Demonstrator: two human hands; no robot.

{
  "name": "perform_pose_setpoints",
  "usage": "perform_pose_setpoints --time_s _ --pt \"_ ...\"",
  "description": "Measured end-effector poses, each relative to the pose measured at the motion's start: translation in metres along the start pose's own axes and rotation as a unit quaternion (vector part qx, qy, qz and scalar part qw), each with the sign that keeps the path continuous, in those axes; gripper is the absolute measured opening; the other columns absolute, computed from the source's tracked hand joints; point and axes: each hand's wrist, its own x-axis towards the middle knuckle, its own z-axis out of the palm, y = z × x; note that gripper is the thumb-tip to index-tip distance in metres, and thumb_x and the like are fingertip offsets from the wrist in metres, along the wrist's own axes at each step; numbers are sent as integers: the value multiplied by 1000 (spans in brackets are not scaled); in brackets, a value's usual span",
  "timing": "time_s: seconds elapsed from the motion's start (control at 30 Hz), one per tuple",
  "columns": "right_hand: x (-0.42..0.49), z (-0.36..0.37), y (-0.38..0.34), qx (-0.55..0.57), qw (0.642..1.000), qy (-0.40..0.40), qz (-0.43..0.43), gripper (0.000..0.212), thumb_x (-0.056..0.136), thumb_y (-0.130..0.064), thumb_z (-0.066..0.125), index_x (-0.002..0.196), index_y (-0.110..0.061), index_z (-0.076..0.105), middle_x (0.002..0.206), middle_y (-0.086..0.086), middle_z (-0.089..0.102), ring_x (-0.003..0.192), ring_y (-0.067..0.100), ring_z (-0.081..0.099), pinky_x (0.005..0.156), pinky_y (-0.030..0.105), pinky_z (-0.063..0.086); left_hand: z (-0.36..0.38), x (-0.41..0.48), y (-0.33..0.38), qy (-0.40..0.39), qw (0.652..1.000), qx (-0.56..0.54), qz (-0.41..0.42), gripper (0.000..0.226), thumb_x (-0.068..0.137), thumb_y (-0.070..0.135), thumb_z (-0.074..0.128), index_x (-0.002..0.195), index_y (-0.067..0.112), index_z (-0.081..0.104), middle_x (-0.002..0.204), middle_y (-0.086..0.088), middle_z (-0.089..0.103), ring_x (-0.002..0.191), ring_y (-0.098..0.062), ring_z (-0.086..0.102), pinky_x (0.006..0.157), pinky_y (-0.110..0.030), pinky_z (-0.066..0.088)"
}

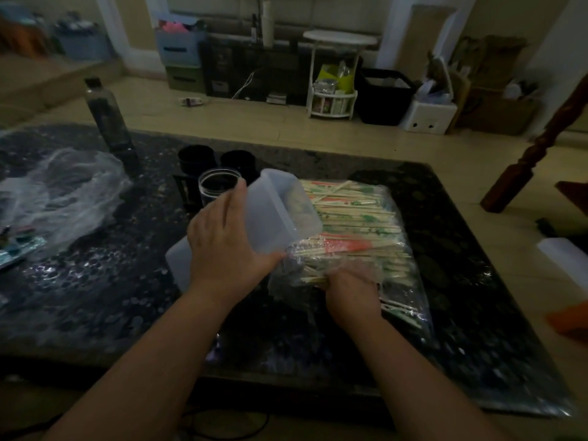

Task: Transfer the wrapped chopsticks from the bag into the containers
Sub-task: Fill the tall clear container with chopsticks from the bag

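From the head camera, a dark speckled table (95, 297) fills the lower frame, with both bare forearms reaching onto it. The left hand (226, 240) grips a translucent plastic container (276, 211) by its side wall, thumb toward the near edge and fingers curled over the far side. The container is lifted and tipped, and its open mouth faces right, over the near-left part of the bag.

The clear plastic bag (410, 300) lies flat on the table's right half. It is packed with wrapped chopsticks (356, 214) in green- and red-printed sleeves, lying mostly crosswise. The right hand (353, 291) is pushed into the bag's open near-left end, with plastic film draped over its knuckles. Its fingers curl down around the ends of a bunch of chopsticks there.

A second translucent piece (176, 265) lies flat on the table, partly under the left hand. Just behind the tipped container stands a clear round jar (219, 186), and behind that stand two black cups (195, 159) side by side. A tall dark bottle (108, 122) stands far left, with crumpled clear plastic wrap (63, 192) spread beside it. A turned wooden post (541, 144) rises from the floor on the right.
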Motion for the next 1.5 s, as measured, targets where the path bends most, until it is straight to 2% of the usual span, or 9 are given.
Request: perform_pose_setpoints --time_s 0.17,0.37,0.53,0.67,0.83,0.93,1.13,1.3,1.5 --pt "-5 -2 9 -13 998 37 -45 26 92 -24 50 111 -22 66 120 4 62 113 31 52 102 45 37 5 -1 4 -33 998 38 48 124 59 61 81 155 21 13 149 -9 36 134 -24 26 113 -46 19" --pt "-17 -22 15 55 978 157 -129 19 87 -37 62 95 -20 64 85 8 70 79 34 64 63 37 42 1 2 8 -57 998 25 23 124 62 58 81 155 25 6 153 -7 28 139 -25 21 115 -43 12" --pt "-27 -52 22 286 939 179 -68 15 95 -40 55 102 -27 52 87 5 64 77 29 59 60 36 38 2 3 4 -60 998 28 17 119 64 55 80 155 26 9 152 -8 29 140 -26 22 116 -44 13" --pt "-24 -81 27 534 799 268 75 16 92 -25 66 80 -23 56 70 -5 55 58 1 49 57 19 40 1 5 6 -75 995 52 47 117 64 46 82 154 26 10 152 -7 29 139 -27 23 117 -43 9" --pt "-5 -92 44 784 513 263 228 27 96 -18 58 71 -17 48 54 -4 41 43 10 34 42 23 31 7 5 12 -103 984 116 83 116 62 40 83 154 24 14 149 -6 31 137 -29 25 118 -45 10" --pt "0 -94 52 811 426 254 311 33 96 -24 52 64 -14 48 54 0 53 46 14 49 51 26 44 10 0 8 -136 974 146 110 115 60 37 84 153 24 18 149 -5 33 139 -28 25 119 -45 7" --pt "6 -88 61 699 523 292 390 40 94 -41 49 62 -17 52 68 2 55 67 22 53 63 31 42 15 1 -4 -195 965 147 92 124 55 45 87 154 29 12 151 0 29 140 -24 25 118 -45 9" --pt "7 -81 57 694 558 276 362 28 96 -41 54 85 -15 61 90 4 61 76 19 59 66 34 48 22 5 -4 -218 958 154 105 121 58 49 82 153 32 8 151 5 27 140 -19 22 118 -43 7" --pt "12 -73 34 717 574 207 338 28 91 -32 68 84 -8 54 82 8 64 64 16 61 66 34 54 20 11 -2 -226 959 141 101 120 60 50 79 153 33 5 152 6 25 141 -17 21 118 -41 7"
